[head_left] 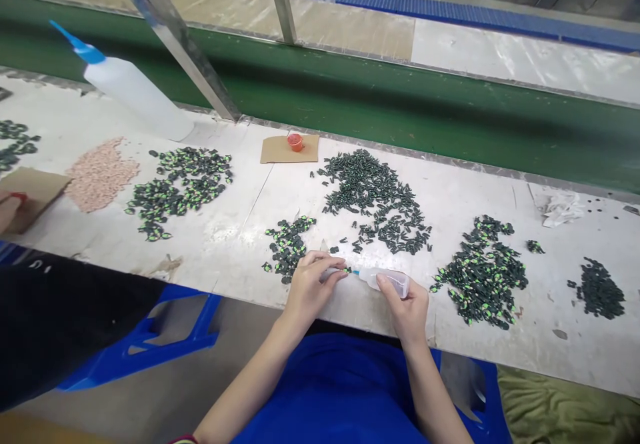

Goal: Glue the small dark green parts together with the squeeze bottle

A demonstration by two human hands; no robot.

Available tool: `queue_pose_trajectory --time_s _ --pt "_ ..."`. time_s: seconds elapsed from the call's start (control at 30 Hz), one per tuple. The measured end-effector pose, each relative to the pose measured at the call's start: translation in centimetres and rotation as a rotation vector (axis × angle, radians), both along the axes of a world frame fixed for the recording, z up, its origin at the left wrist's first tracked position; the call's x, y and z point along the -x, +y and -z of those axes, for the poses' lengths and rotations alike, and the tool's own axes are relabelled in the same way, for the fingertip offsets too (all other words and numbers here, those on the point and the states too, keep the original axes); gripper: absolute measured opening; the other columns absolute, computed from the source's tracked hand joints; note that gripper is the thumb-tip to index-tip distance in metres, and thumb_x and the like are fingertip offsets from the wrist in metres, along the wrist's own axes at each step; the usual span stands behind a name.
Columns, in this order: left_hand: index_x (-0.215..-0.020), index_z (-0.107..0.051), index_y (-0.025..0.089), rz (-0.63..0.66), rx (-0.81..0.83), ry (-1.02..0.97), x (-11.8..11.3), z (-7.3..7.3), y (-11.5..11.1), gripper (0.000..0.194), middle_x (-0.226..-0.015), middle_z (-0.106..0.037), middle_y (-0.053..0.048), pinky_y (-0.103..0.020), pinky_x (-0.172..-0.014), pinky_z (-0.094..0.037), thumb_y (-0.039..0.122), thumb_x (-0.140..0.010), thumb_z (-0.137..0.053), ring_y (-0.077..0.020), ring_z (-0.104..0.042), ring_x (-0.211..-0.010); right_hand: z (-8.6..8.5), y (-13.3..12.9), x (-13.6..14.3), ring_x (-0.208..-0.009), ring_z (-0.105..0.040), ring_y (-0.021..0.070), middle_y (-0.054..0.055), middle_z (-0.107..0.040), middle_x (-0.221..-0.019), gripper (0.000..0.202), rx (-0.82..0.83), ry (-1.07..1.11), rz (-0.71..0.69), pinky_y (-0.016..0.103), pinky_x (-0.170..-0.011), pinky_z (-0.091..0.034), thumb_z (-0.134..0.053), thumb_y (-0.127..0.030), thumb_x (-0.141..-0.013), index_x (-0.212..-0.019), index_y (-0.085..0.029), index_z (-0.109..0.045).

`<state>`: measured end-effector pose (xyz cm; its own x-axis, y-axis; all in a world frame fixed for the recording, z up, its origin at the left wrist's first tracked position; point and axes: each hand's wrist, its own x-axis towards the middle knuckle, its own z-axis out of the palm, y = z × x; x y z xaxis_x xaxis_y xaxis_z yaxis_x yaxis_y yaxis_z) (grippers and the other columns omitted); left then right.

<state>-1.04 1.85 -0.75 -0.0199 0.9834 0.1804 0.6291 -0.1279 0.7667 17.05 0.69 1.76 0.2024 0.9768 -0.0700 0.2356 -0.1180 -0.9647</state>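
Between the thumb and fingers of my left hand (pixel 313 283) is a small dark green piece with bright green marks (pixel 347 270). My right hand (pixel 407 304) grips a small clear squeeze bottle (pixel 384 280), tilted sideways. Its thin blue tip points left and meets or nearly meets the piece. Close to my left hand lies a small pile of dark pieces with bright green marks (pixel 287 244). Beyond both hands spreads a heap of small dark green rod-like pieces (pixel 367 187). Right of my right hand is a larger pile of green-marked pieces (pixel 485 274).
A big white bottle with a blue nozzle (pixel 137 97) stands near a metal post (pixel 175 37). A red cup (pixel 295 142) sits on cardboard (pixel 275 151). Pink pieces (pixel 100 174) lie left, beside another person's hand (pixel 9 209). A green belt (pixel 320 101) runs behind the table.
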Motion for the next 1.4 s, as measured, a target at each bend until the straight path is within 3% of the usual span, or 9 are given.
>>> queue_pose_trajectory --time_s 1.4 --pt "-0.085 -0.075 0.024 -0.004 -0.013 0.013 -0.01 0.08 0.08 0.015 -0.083 -0.070 -0.002 -0.032 -0.078 -0.056 0.014 -0.073 -0.074 -0.0186 -0.066 -0.084 0.21 -0.03 -0.08 -0.055 -0.062 0.0176 0.003 -0.070 -0.060 0.024 0.001 0.019 0.036 0.026 -0.051 -0.050 -0.068 -0.039 -0.074 -0.063 -0.017 -0.071"
